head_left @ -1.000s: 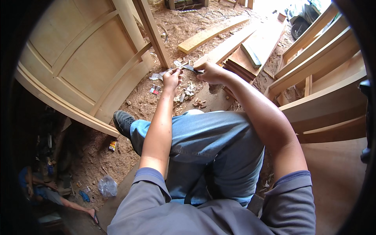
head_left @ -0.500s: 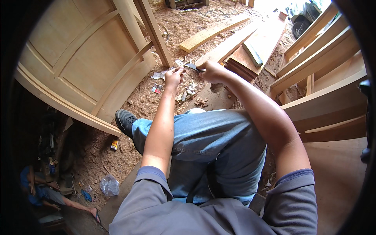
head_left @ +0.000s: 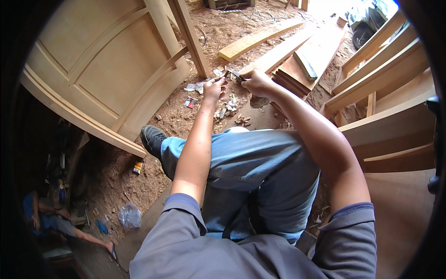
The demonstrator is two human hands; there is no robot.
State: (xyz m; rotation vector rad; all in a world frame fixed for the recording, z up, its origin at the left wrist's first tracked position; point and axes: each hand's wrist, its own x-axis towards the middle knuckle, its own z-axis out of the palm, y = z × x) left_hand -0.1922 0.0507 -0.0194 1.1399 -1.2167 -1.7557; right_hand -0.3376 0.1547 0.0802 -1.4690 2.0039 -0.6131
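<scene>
My left hand (head_left: 215, 89) pinches a small thin piece (head_left: 224, 76), too small to identify, out beyond my raised knee. My right hand (head_left: 255, 84) grips a dark-handled tool with a flat metal blade (head_left: 235, 75), whose tip is at that piece, just right of my left fingertips. My jeans-covered leg (head_left: 246, 153) lies crossed under both forearms, with a black shoe (head_left: 153, 139) at the left. Below the hands, paper scraps and small wood offcuts (head_left: 241, 120) lie on shavings and a board.
A panelled wooden door (head_left: 116, 51) leans at left. A yellow plank (head_left: 251, 42) and stacked boards (head_left: 318, 46) lie ahead, with a motorbike (head_left: 364, 30) behind. Wooden frames (head_left: 385, 107) stand at right. Another person (head_left: 65, 225) sits at lower left beside a plastic bag (head_left: 130, 215).
The blade and thin piece between my fingers have tilted and lifted slightly, and both hands are a little higher. The whole view has shifted slightly rightward.
</scene>
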